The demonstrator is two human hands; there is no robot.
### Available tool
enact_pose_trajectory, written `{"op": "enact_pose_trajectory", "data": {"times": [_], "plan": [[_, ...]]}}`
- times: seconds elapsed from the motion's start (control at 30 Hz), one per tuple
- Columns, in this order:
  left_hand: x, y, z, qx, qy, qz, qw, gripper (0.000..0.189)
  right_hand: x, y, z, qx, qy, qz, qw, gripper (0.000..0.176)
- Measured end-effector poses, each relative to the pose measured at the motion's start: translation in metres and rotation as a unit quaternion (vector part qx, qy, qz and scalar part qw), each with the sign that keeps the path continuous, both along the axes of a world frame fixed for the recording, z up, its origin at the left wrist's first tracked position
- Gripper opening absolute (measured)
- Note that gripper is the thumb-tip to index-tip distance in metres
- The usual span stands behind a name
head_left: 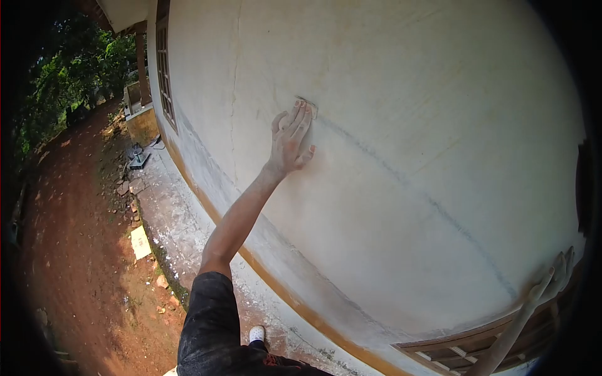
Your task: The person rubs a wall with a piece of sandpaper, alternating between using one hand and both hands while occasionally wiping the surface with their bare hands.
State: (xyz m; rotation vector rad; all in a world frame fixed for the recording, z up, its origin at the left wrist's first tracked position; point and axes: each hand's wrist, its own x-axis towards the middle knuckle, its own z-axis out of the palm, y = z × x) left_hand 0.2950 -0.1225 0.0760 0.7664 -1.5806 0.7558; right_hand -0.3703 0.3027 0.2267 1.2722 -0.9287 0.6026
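My left hand (292, 139), dusted pale, reaches up against the off-white wall (389, 75). Its fingers press a small flat piece of sandpaper (307, 104) to the plaster; most of the sheet is hidden under them. From there a faint grey line (401, 178) slants down to the right across the wall. At the far right, my right hand (555, 276) rests on the wall just above a wooden window frame (439, 346), fingers stretched out and holding nothing that shows.
A thin crack (234, 103) runs down the wall, left of my arm. Below are a mustard-coloured band (282, 285) and a concrete ledge (182, 232). A yellowish card (140, 242) lies beside the red dirt path (75, 213). Another window (165, 69) stands at the left.
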Motion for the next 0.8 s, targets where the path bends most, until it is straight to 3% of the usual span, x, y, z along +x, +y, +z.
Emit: {"op": "enact_pose_trajectory", "data": {"times": [0.1,0.17,0.27,0.33,0.43,0.5,0.6,0.67,0.73,0.8], "plan": [[0.016,-0.003,-0.025,0.021,-0.049,-0.043,0.998,0.066,-0.016,-0.003,-0.001,0.027,-0.015,0.003,1.0,0.044],[0.064,-0.028,-0.012,0.084,0.058,0.105,0.989,0.067,-0.019,0.001,-0.001,0.018,-0.008,0.017,1.0,0.045],[0.06,-0.035,-0.013,0.046,0.088,0.072,0.992,0.067,-0.016,-0.002,-0.004,0.006,-0.029,0.033,0.999,0.04],[0.006,0.005,-0.014,0.025,0.015,-0.034,0.999,0.074,-0.031,-0.004,-0.01,0.024,-0.054,0.057,0.997,0.04],[0.004,0.007,-0.019,-0.002,-0.053,0.056,0.997,0.069,-0.025,-0.001,-0.005,0.039,-0.025,0.032,0.998,0.038],[0.057,-0.035,-0.019,0.05,0.077,0.126,0.988,0.065,-0.022,0.001,-0.001,0.016,0.015,-0.005,1.0,0.037],[0.109,-0.073,-0.013,0.059,0.121,0.142,0.981,0.06,-0.023,0.004,0.003,0.009,0.054,-0.02,0.998,0.038],[0.085,-0.058,-0.015,0.051,0.113,0.072,0.99,0.063,-0.037,0.001,-0.003,0.004,0.082,-0.025,0.996,0.039],[0.028,-0.008,-0.02,0.035,0.013,-0.055,0.998,0.066,-0.069,0.003,-0.026,0.009,-0.058,-0.018,0.998,0.04],[0.048,-0.013,-0.022,0.035,-0.024,0.006,0.999,0.066,-0.049,-0.007,-0.027,0.013,-0.044,-0.006,0.999,0.039]]}}
